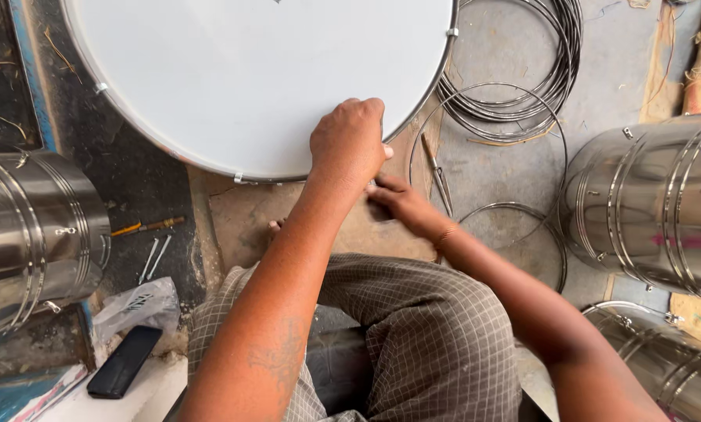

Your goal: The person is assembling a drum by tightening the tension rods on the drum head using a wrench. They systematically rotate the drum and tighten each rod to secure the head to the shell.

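White drum head (249,78) lies flat on the floor (515,164) as the left hand (349,144) presses fingers-curled on its near metal rim (288,177), while the right hand (397,202), grip hidden, reaches beneath beside coiled wire hoops (522,94).

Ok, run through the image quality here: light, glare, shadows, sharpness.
Head view: soft, even daylight. The white drumhead reads bright and nearly featureless. Streaky reflections glare on the steel drum shells at both sides. The left hand on the drum's rim casts only a faint shadow, and partly covers the right hand. Focus is sharp on the hands and the wire hoops; no motion blur shows.
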